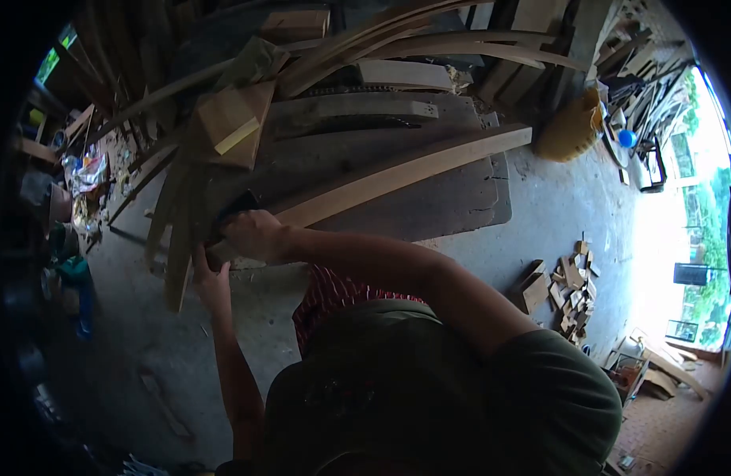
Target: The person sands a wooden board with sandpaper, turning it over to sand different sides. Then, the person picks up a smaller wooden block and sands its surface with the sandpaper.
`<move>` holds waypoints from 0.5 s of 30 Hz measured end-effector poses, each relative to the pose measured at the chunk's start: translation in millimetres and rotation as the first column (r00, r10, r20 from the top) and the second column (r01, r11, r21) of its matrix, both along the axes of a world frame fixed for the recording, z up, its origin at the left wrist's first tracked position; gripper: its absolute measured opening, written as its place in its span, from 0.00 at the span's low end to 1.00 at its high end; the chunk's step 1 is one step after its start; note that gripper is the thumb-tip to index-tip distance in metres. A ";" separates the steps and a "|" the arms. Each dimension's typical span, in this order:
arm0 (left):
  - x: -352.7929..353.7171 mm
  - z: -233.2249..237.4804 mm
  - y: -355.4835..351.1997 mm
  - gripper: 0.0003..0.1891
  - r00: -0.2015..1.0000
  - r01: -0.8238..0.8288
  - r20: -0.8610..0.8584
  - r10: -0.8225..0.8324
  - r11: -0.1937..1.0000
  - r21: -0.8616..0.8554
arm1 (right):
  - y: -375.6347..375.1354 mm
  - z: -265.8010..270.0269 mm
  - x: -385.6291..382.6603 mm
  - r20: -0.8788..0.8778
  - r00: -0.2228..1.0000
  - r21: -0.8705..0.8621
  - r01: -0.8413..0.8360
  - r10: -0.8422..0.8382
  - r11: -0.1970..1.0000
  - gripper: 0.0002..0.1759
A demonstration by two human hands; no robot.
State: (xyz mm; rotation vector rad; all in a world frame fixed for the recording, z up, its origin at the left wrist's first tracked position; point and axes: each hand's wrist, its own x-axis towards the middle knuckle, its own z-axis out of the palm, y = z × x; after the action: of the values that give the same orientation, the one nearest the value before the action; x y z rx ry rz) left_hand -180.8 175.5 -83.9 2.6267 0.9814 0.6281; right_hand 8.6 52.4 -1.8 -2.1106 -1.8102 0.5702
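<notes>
Nearest us, the left hand (213, 284) is at the left end of a long, gently curved timber (397, 176), by the near left corner of the bench (441, 208). Its thumb stands apart from the fingers about that end; we cannot tell how firmly they press. Just beyond, the right hand (258, 236) is curled tight around what looks like a dark tool (238, 205), too shadowed for us to name. If that tool slipped, the left fingers, so close by, could be struck or scraped.

The timber slants from there across the bench, its other end reaching past the right edge near the far corner. With both our hands at one end and no clamp to be seen, a hard push could swing or tip it. Thin slats (180, 252) jut past the left edge beside the left hand; an elbow or wrist could snag them.

Toward the far left corner, a squarish board (232, 123) carries a pale yellow strip (237, 136). Along the far edge, curved pieces (357, 107) lie crowded; a swinging timber could knock them loose.
</notes>
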 end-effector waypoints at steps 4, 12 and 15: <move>-2.8 -2.5 4.1 0.41 0.999 0.037 -0.020 -0.036 0.998 0.049 | -28.7 -8.5 27.4 0.049 0.999 0.067 -0.021 0.017 0.998 0.12; 1.4 7.9 -5.3 0.42 0.997 0.059 0.056 -0.058 0.998 -0.028 | -131.1 11.9 84.3 0.153 0.951 -0.073 0.284 -0.270 0.956 0.13; 5.9 16.0 -12.5 0.41 0.995 0.067 0.071 -0.065 0.997 -0.025 | -112.9 0.9 54.7 0.054 0.967 0.216 0.234 -0.251 0.948 0.12</move>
State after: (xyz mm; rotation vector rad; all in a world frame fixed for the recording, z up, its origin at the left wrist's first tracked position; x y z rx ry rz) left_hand -174.9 163.0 -67.9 2.5831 0.8727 0.6805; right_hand 63.3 -60.5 -0.9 -2.1914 -1.5402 0.2253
